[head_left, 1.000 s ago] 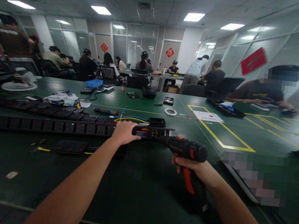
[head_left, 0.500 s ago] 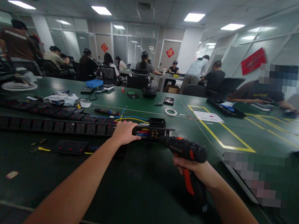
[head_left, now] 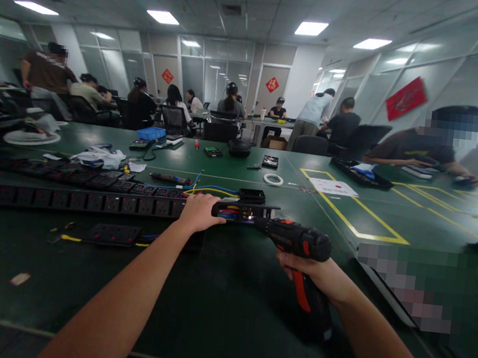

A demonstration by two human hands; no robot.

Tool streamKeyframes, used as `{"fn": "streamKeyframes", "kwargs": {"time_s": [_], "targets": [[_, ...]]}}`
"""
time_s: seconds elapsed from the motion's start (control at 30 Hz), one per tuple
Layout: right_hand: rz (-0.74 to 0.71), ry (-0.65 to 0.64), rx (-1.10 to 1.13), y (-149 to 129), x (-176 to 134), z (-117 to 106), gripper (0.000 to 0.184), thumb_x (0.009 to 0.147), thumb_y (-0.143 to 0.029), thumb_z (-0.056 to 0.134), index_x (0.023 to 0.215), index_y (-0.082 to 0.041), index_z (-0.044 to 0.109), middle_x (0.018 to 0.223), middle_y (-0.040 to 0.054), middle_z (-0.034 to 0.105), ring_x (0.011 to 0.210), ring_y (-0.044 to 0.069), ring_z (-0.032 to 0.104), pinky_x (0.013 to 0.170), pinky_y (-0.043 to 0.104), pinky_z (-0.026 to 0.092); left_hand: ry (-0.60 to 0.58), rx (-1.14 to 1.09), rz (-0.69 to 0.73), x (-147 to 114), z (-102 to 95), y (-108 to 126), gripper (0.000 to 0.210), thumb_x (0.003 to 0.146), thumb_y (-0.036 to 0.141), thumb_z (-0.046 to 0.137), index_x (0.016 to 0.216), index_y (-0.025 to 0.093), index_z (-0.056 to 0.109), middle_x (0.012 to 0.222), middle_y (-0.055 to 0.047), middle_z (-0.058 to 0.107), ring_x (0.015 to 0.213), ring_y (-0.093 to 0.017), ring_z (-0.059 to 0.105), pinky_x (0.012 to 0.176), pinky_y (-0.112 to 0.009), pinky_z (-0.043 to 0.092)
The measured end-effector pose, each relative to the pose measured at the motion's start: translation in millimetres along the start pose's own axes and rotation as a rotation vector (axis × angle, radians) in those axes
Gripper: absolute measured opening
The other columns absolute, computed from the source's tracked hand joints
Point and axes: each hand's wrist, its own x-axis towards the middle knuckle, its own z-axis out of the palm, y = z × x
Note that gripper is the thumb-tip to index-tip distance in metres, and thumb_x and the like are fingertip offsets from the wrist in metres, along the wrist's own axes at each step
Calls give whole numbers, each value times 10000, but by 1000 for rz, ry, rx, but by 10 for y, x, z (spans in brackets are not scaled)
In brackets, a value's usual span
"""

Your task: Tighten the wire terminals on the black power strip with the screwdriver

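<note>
My left hand is closed round the right end of a long black power strip, its thumb pointing right along the end. Coloured wires and brass terminals show in the open end of the strip. In my right hand is a black and orange cordless drill, gripped by its handle. The drill's nose points left, up against the terminals, where a small bright glint shows. Whether the bit sits in a screw is too small to tell. Below the strip lies a short socket block with yellow and blue wires.
Behind the strip are a second row of sockets, a dark pen-shaped tool and a small black box. A white tape ring and a paper sheet lie farther back. Across the table at right sits a person.
My hands, the drill and the power strip hold nearly the same places. A bright glint now shows at the drill's tip. In the left background, a standing person has moved right.
</note>
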Motion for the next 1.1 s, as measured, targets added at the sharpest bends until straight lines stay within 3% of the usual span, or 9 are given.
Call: {"fn": "streamKeyframes", "kwargs": {"time_s": [0.57,0.9,1.1], "targets": [[43,24,-4,-26,-13,30,408,703,-543,854,707,-186,657,619,-3,610,585,163,548,575,299,410,4,-3,0,7,27,-19,698,815,744,678,1351,297,643,1336,-100,679,1233,-358,592,1010,-467,414],[-19,1,71,25,7,6,387,742,-492,845,918,-168,727,804,47,713,647,186,609,643,332,449,21,15,7,-8,17,-20,675,816,737,684,1324,293,651,1309,-96,694,1200,-348,613,982,-463,429],[-8,-14,78,16,7,-2,406,747,-490,851,951,-162,729,828,45,722,651,183,623,652,327,443,18,9,11,-3,7,-11,689,816,736,686,1326,275,653,1307,-109,690,1196,-360,614,977,-468,430]]}}
